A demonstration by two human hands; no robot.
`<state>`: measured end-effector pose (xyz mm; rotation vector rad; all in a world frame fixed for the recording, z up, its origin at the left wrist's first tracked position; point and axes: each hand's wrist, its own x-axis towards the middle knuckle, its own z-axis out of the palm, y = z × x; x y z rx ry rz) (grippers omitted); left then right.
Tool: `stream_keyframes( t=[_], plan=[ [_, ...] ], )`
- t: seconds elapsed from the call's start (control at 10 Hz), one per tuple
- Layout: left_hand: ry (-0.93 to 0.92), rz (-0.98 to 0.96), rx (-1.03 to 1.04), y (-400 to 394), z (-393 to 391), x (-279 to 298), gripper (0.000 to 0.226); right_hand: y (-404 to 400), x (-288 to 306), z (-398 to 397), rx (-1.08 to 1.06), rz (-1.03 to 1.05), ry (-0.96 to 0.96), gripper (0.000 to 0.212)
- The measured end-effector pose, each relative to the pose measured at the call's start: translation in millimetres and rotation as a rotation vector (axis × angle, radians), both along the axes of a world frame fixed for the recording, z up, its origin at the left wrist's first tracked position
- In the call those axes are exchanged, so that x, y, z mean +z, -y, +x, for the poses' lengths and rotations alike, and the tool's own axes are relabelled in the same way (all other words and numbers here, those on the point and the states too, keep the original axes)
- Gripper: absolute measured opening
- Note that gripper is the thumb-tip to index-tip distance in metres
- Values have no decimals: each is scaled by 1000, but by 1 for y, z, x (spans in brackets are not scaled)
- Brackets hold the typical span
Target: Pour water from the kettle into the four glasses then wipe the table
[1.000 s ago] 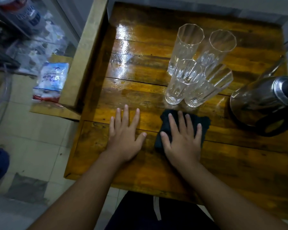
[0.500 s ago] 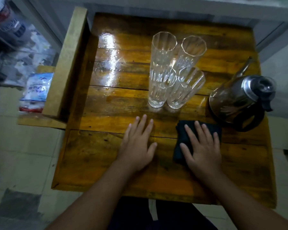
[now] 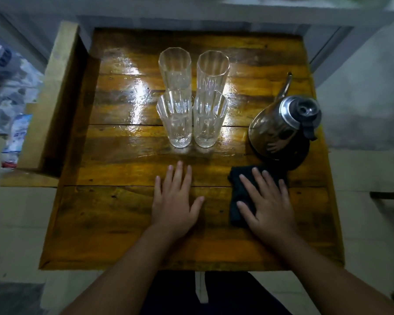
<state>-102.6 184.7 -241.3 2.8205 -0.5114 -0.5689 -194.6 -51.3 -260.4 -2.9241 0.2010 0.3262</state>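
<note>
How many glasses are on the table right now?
4, in a two-by-two cluster at the table's middle: back-left glass, back-right glass, front-left glass, front-right glass. The kettle stands to their right. None looks hidden.

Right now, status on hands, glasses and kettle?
Left hand flat on wooden table. Right hand flat on dark cloth. Four clear glasses upright; steel kettle untouched, right.

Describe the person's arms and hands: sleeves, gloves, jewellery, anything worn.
Both forearms are bare to the frame's edge, with no sleeves showing. The left hand and right hand wear no gloves, and no rings, watch or bracelets are visible. The fingers have short, unpainted nails.
</note>
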Motion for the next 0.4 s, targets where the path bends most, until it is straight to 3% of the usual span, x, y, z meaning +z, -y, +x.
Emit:
stream_keyframes(
  t=[0.2,0.3,0.4],
  plan=[
    [-68,80,3,8,10,15,82,6,15,3,-31,-8,-80,71],
    [-39,15,38,24,15,52,73,-5,47,12,-35,111,-56,71],
    [102,-102,36,36,14,87,67,-13,86,23,-5,217,84,69]
  ],
)
